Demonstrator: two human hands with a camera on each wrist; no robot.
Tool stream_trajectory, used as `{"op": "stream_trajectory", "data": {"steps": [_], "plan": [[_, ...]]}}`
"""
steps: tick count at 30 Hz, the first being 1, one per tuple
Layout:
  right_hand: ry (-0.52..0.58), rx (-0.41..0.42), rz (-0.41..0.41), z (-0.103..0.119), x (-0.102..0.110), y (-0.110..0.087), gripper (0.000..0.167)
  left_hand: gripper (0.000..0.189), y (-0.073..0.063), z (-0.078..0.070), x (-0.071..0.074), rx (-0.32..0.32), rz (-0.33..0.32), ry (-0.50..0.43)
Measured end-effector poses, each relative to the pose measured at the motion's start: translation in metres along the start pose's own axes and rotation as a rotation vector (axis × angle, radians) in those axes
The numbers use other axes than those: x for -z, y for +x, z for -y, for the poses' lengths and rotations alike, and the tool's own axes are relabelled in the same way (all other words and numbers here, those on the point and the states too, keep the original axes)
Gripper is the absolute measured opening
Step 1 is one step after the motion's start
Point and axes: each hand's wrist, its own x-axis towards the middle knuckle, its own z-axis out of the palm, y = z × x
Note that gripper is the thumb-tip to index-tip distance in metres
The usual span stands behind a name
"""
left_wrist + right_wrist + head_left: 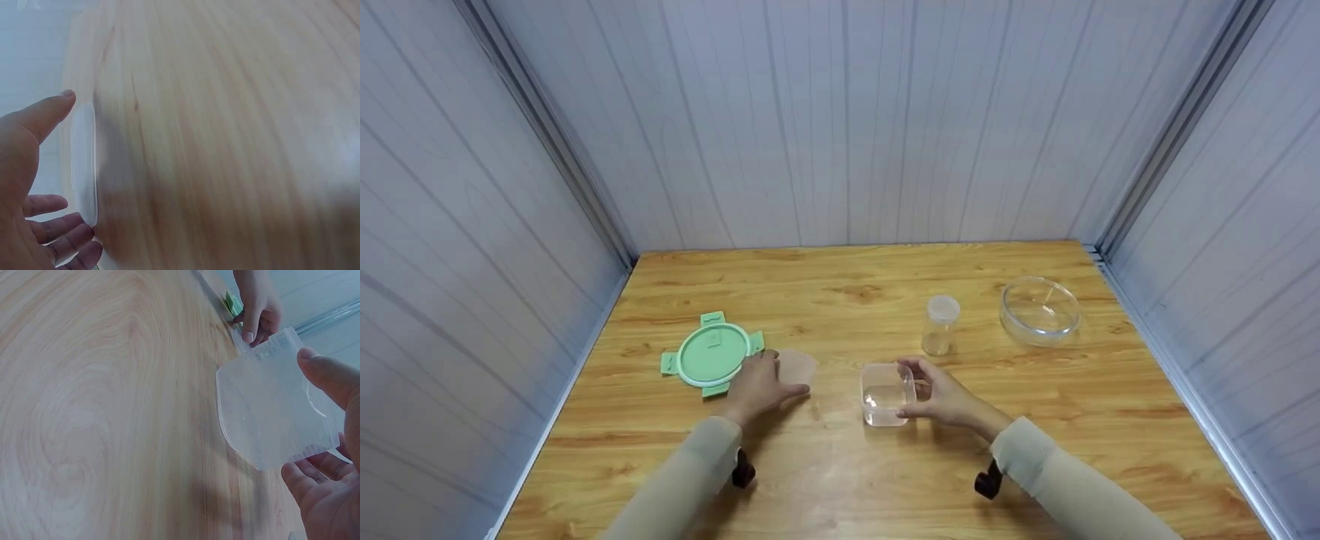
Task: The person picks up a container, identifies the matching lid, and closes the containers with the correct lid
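A translucent square container (pixel 884 405) is held by its right side in my right hand (pixel 941 396), thumb at the near side and fingers at the far side. In the right wrist view the container (pixel 270 408) sits between thumb and fingers. My left hand (pixel 757 388) is over a flat translucent lid (pixel 796 368) on the table. The left wrist view shows its thumb and fingers spread at opposite ends of the lid (pixel 84 166), the thumb apart from it; finger contact is hard to tell. Left of that hand lies a green round lid (pixel 714 354) with flaps.
A clear jar (pixel 939 330) with a whitish cap stands behind the right hand. Farther right is a round glass bowl (pixel 1039 313). The wooden table (pixel 840 300) is bordered by pale panel walls (pixel 840 135) at the back and both sides.
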Motion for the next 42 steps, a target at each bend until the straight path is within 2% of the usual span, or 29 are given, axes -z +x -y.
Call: {"op": "stream_trajectory", "data": {"steps": [4, 8, 16, 25, 36, 42], "plan": [[0.002, -0.007, -0.001, -0.001, 0.0, 0.0, 0.086, 0.089, 0.003, -0.002, -0.003, 0.003, -0.012, 0.037], [-0.004, -0.006, 0.003, 0.0, 0.0, 0.0, 0.087, 0.091, 0.006, -0.003, -0.004, 0.014, -0.001, 0.037], [0.003, -0.016, 0.032, 0.002, 0.001, 0.0, 0.089, 0.092, 0.008, -0.007, 0.001, 0.012, 0.031, -0.017], [0.02, 0.007, 0.023, -0.001, 0.0, 0.0, 0.087, 0.1, 0.011, -0.008, 0.006, 0.029, 0.076, -0.108], [0.026, 0.003, 0.011, 0.0, -0.001, -0.001, 0.087, 0.107, 0.012, -0.004, 0.007, 0.041, 0.146, -0.118], [-0.005, -0.004, 0.014, 0.0, 0.001, -0.001, 0.088, 0.104, 0.015, -0.003, 0.009, 0.08, 0.167, -0.16]]}}
